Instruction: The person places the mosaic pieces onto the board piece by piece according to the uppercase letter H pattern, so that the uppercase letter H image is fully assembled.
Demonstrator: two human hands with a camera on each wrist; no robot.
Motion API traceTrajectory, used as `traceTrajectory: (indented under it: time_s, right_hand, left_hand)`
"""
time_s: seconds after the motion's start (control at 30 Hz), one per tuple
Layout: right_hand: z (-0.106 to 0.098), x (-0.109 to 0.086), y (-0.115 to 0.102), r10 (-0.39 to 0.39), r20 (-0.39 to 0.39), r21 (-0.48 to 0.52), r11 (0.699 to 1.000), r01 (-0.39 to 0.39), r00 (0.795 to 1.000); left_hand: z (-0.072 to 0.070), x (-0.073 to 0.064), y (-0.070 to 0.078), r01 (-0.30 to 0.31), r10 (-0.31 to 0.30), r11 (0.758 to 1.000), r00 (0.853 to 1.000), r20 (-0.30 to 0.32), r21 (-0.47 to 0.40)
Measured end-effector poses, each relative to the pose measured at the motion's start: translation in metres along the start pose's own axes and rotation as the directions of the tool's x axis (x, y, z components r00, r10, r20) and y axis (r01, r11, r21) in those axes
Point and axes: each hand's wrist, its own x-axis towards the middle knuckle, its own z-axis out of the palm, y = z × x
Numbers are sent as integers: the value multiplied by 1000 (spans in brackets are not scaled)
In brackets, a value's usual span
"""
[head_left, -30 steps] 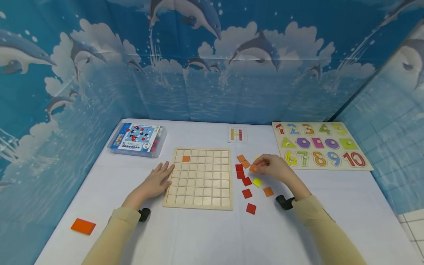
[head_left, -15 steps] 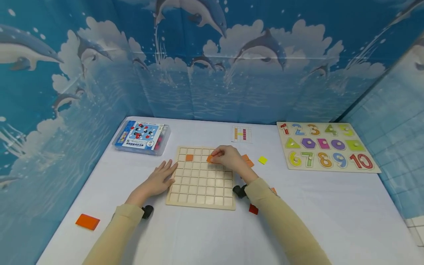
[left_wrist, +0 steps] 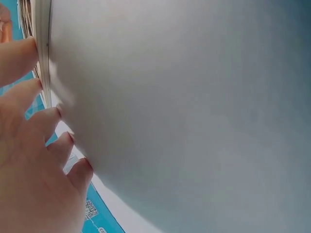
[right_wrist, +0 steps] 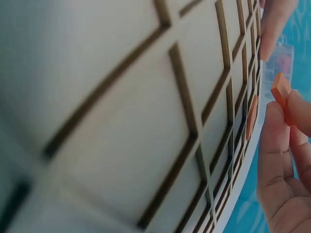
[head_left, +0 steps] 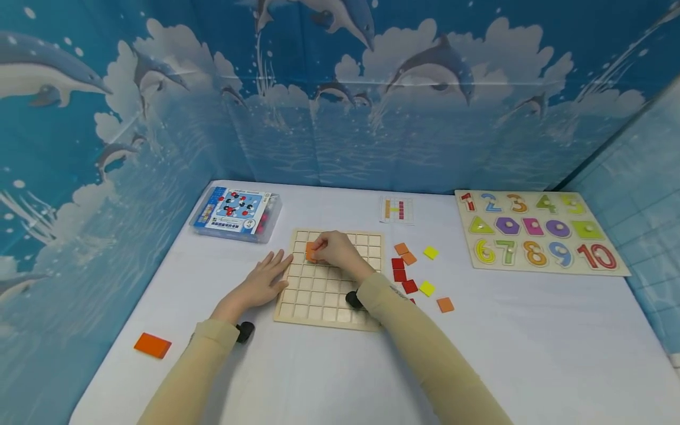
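Note:
A wooden grid board lies on the white table. Over its upper left my right hand pinches a small orange square tile between thumb and fingers. Another orange tile lies in a cell of the board, just below the held one; in the head view my fingers partly cover this spot. My left hand rests at the board's left edge with its fingers spread and fairly straight. In the left wrist view its fingertips touch the side of the board.
Right of the board lie loose red tiles, yellow tiles and orange tiles. Behind them is a pattern card. A number puzzle board stands far right, a plastic box back left, an orange block front left.
My right hand has picked an orange tile from the loose pile and carried it left over the board to beside the placed tile. The left hand stays at the board's edge.

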Motion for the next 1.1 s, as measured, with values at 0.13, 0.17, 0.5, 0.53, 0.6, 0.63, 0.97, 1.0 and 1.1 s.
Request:
traceTrajectory:
  time_s: [0.13, 0.17, 0.5, 0.53, 0.6, 0.63, 0.97, 1.0, 1.1]
  right_hand:
    - [6, 4, -2, -10, -8, -38, 999, 10, 1000]
    - [7, 5, -3, -12, -10, -48, 999, 12, 1000]
    - [13, 6, -5, -18, -26, -142, 990, 14, 999]
    - [14, 7, -7, -24, -25, -159, 987, 20, 999]
    - [15, 7, -11, -29, -22, -201, 979, 24, 999]
    - [16, 7, -12, -28, -22, -219, 976, 23, 999]
    - [16, 2, -20, -47, -11, -356, 934, 40, 999]
    - [16, 2, -20, -41, -7, -349, 937, 36, 999]
    - [13, 1, -15, -33, -4, -309, 951, 30, 999]
  left_hand:
    - [0, 0, 2, 1, -1, 1000, 1000, -4, 1]
    - [1, 0, 2, 3, -3, 1000, 1000, -5, 4]
    - [2, -1, 3, 12, -12, 1000, 1000, -7, 6]
    - [2, -1, 2, 12, -12, 1000, 1000, -9, 9]
    - [2, 0, 1, 15, -14, 1000, 1000, -12, 19]
    - [2, 0, 1, 15, -15, 1000, 1000, -11, 23]
    - [3, 1, 1, 35, -35, 999, 999, -1, 13]
    - [3, 1, 1, 37, -37, 999, 999, -1, 10]
    - [3, 2, 2, 33, -33, 999, 999, -1, 4]
